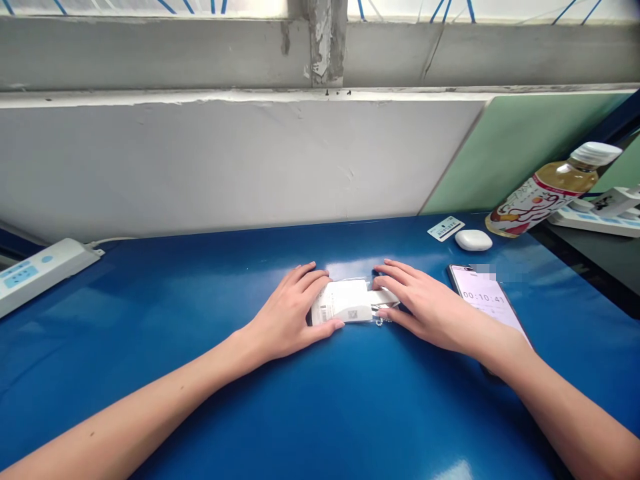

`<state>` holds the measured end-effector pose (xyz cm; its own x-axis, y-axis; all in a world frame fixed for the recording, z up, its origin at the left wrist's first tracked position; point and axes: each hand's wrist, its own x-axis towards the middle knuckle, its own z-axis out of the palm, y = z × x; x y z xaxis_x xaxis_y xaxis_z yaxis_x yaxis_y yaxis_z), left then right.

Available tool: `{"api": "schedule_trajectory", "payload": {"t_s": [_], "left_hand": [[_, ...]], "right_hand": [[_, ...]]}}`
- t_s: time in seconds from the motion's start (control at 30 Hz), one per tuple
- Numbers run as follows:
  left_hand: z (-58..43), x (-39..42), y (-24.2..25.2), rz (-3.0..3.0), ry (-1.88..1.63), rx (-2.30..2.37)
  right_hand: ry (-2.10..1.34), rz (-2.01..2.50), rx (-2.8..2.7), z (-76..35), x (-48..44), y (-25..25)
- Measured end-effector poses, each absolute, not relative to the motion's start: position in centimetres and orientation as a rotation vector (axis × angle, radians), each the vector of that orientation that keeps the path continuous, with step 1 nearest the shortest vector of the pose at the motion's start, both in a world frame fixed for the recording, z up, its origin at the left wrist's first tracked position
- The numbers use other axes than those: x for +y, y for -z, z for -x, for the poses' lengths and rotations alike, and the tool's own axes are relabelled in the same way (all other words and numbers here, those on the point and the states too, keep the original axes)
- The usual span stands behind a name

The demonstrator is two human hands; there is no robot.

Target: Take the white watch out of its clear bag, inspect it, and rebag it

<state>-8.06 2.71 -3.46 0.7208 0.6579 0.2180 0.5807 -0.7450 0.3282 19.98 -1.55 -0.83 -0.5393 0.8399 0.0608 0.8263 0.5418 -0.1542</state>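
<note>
A small white packet [350, 300] with printed text, a barcode and a square code lies on the blue table, with clear plastic showing along its edges. My left hand [290, 310] grips its left end, fingers over the far edge and thumb along the near edge. At the other end, my right hand [423, 303] pinches a white flat piece [384, 298] that sticks out of the packet. A small silvery, chain-like bit [380, 322] shows below my right fingertips; its kind is too small to tell.
A phone [483, 293] showing a timer lies partly under my right forearm. Behind it are a white earbud case [473, 240], a barcoded card [446, 228] and a drink bottle [545, 193]. Power strips stand at the left [40, 270] and far right [595, 220]. A wall [225, 167] borders the table's back.
</note>
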Motion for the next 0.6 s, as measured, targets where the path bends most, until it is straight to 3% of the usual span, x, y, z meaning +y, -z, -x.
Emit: {"api": "schedule_trajectory", "payload": {"t_s": [0.6], "left_hand": [[8.0,2.7,3.2,-2.686,-0.487,0.952]], "right_hand": [[-0.196,1.407,-2.515,-19.6,-1.5,1.3]]}}
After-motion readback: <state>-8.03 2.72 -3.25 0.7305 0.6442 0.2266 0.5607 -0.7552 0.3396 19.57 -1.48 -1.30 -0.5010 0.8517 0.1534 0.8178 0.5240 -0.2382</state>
